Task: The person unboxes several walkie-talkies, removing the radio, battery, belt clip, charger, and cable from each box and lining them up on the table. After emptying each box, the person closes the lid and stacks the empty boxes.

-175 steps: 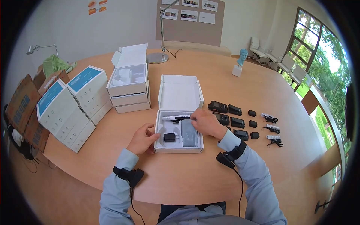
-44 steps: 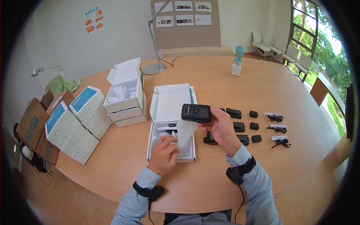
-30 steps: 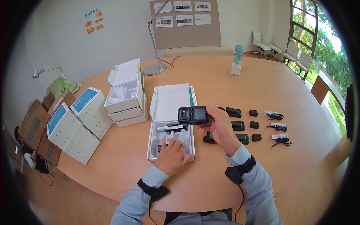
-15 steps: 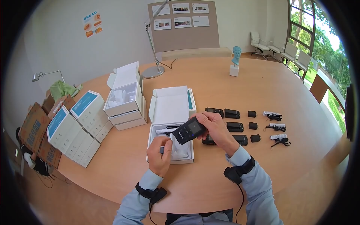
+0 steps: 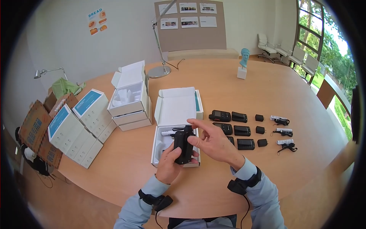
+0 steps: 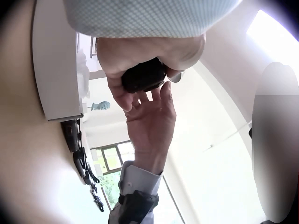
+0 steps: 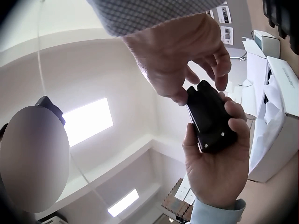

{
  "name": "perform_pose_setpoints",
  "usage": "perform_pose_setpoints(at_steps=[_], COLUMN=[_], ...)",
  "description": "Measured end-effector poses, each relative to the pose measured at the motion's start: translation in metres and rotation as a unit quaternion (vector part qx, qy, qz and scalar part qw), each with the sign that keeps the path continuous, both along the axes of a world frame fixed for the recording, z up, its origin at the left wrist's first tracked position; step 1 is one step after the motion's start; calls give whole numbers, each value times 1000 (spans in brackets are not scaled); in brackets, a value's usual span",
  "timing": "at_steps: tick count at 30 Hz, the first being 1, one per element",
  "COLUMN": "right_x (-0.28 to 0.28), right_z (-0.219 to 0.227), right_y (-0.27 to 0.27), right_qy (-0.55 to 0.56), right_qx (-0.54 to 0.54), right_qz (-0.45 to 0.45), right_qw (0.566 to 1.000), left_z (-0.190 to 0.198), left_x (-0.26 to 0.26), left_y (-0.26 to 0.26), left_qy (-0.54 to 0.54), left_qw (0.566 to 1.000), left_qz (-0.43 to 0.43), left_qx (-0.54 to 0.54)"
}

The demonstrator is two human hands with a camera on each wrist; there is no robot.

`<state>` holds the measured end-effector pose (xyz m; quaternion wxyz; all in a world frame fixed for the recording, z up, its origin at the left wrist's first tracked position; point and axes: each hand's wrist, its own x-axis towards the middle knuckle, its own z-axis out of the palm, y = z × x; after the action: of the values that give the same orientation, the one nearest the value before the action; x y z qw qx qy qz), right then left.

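Observation:
The left hand grips a black handheld device upright above the open white box. At the device's upper right, the right hand rests its thumb on the edge, with its fingers extended around the top. In the right wrist view, the device shows its dark back and two small screws; the left hand wraps it from below, while the fingers of the right hand stand apart from it. The left wrist view shows the device end-on in the left hand.
Rows of black handhelds, flat black pieces, adapters and corded items lie to the right. Stacked open boxes and closed boxes stand left. A lamp base and a small bust are farther back.
The device has passed from the right hand into the left and turned from its screen side to its back. The right hand has shifted to its upper end. Earlier, translucent wrapping came off it.

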<state>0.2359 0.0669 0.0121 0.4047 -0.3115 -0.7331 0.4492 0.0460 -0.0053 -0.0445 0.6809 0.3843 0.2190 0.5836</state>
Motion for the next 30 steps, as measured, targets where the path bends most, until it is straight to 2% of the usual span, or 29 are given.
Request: perform_pose_setpoints(at_steps=[3,5,6,8,10,11,13,16,25,29,30], right_x=[5,6,11,20,26,32,41,50,47,45,47], right_z=[3,-5,-6,4,-12,-20,-32,-42,-74,-72,-62], right_y=[-4,1,0,-4,-3,-2,-6,-21,-37,-41,-43], right_qy=[-51,35,34,-44,-44,-15,22,49,134,131,68], right_qx=[39,-59,-64,-139,-128,-156,-198,-231,-263,-255,-224], right_qz=[26,64,63,30,-7,-18,-51,-68,-98,-99,-101], right_qw=[998,996,995,989,991,987,979,969,950,953,967], left_z=[-2,-2,-3,-4,-6,-8,-14,-16,-32,-36,-35], left_x=[1,3,5,11,19,20,23,30,34,33,34], left_y=[-1,-3,-4,-5,-8,-9,-9,-14,-18,-21,-23], left_qy=[-33,-60,-29,-1,-2,-3,53,67,53,102,145], left_qw=[997,992,993,993,996,995,992,990,989,987,984], left_qz=[-68,-100,-102,-107,-87,-89,-113,-128,-132,-121,-103], left_qx=[-13,-38,-43,-51,-33,-37,29,-1,-47,-30,-5])
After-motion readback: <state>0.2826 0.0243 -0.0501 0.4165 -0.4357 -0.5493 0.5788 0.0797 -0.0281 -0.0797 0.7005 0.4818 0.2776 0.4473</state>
